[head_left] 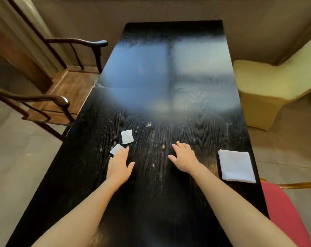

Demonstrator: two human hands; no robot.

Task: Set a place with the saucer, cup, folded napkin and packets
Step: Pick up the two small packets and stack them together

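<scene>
The left grip [119,164] lay flat and open, empty, fingertips over the nearer packet [116,148]; the right grip [184,157], spread and empty, was farther off.

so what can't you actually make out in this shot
- Saucer and cup: not visible in the head view; a blurred patch covers the middle of the table.
- Nearer packet: partly covered by the left hand's fingertips; contact unclear.
- Print on the far packet: too small to read.
- Napkin: fold count unclear.
- Right hand: open over the table; touching or hovering, can't tell.
</scene>
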